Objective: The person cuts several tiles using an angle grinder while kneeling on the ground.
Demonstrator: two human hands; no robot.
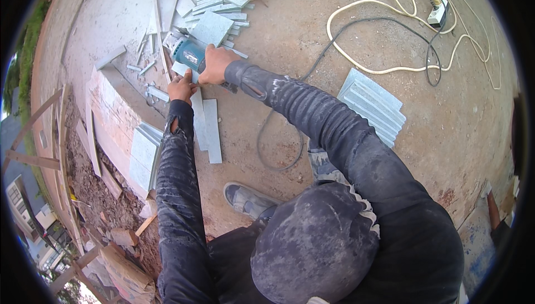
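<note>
My right hand point(218, 65) is wrapped round the body of a teal angle grinder point(190, 55). Its head points up and left, over a thin batten lying on the ground. Just below the tool, my left hand point(181, 88) is closed at the near edge of a pale tile piece point(180, 68); the hand hides part of that edge. Two long tile strips point(212, 131) lie on the ground beside my left wrist. Beyond the grinder is a heap of cut grey-green tiles and slivers point(212, 26). The grinder's disc cannot be made out clearly.
Stacked tiles stand at the right point(372, 106) and against a low ledge at the left point(146, 156). A dark cord point(356, 20) and cream cable point(334, 11) loop toward a white socket block point(438, 13). Wooden rails point(33, 160) edge the left. A forearm-like shape point(493, 210) shows far right.
</note>
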